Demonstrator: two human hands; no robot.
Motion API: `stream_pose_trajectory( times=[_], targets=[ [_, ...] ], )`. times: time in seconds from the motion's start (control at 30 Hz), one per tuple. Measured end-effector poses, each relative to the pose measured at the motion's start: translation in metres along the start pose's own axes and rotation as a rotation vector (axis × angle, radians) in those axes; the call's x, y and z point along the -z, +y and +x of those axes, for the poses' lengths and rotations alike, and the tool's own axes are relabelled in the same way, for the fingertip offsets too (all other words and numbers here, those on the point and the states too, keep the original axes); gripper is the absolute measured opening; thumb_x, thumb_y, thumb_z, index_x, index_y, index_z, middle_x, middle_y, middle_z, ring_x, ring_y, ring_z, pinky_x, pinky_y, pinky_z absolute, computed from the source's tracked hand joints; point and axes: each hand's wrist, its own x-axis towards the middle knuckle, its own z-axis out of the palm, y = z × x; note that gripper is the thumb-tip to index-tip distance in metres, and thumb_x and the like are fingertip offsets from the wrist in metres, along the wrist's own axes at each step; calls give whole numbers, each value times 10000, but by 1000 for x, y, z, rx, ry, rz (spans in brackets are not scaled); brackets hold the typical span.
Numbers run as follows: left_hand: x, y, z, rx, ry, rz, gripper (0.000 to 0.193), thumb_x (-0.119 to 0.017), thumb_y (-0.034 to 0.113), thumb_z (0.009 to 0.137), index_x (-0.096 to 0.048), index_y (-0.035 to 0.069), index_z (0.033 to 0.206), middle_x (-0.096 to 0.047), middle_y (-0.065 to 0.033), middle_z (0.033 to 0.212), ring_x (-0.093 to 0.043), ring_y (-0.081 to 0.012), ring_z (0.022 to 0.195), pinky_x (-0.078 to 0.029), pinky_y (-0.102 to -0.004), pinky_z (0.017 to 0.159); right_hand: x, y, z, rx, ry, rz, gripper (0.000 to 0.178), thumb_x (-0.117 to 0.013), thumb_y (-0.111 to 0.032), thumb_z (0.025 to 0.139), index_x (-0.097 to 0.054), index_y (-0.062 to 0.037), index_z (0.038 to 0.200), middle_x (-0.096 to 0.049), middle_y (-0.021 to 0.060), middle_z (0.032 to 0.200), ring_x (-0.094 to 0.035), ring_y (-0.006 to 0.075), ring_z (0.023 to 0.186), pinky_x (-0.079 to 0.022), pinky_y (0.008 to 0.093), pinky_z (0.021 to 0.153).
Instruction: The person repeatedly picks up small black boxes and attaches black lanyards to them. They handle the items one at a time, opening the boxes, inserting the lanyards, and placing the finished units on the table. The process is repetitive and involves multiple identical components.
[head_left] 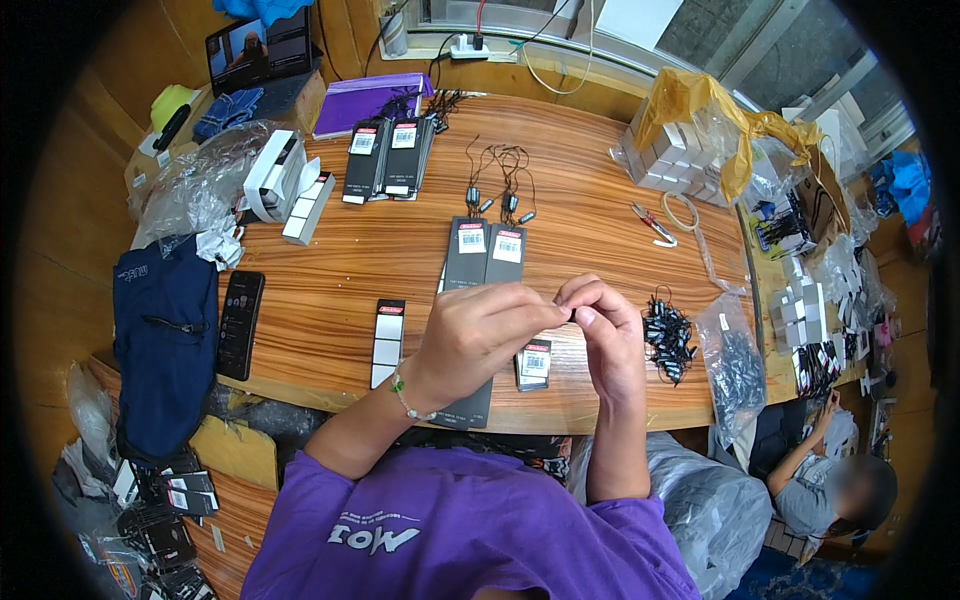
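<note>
My left hand (478, 335) and my right hand (606, 330) meet above the wooden table (330, 290), fingertips pinched together on a small black piece (572, 315) that is mostly hidden by the fingers. Under my hands lie dark flat tags with white labels (487, 250), some with black cords and small fittings (500, 185) attached at their tops. A small black labelled tag (533, 363) rests between my wrists. To the right of my right hand sits a heap of small black corded parts (668, 335).
A black phone (240, 323) and a navy garment (165, 340) lie at the left. Stacks of tags (388, 160), white boxes (283, 185), pliers (652, 222), a clear bag of black parts (735, 365) and bagged white boxes (680, 150) ring the table. Another person (830, 480) sits at lower right.
</note>
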Motion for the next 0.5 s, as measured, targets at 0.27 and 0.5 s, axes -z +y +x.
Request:
stream_pose_trajectory(
  times=[0.27, 0.5],
  targets=[
    [-2, -3, 1, -114, -59, 108, 147, -652, 17, 688, -664, 52, 830, -642, -54, 776, -642, -183, 702, -510, -268, 575, 1, -12, 12, 231, 245, 348, 106, -505, -127, 882, -491, -27, 849, -517, 91, 782, -502, 189, 786, -415, 332, 798],
    [-5, -8, -3, -62, -56, 81, 225, -677, 81, 693, -660, 62, 917, -644, -53, 841, -637, -198, 743, -512, -288, 625, 1, -32, 25, 257, 97, 673, 100, -439, -172, 936, -471, -77, 942, -452, 30, 692, -423, 125, 591, -386, 295, 613]
  ],
)
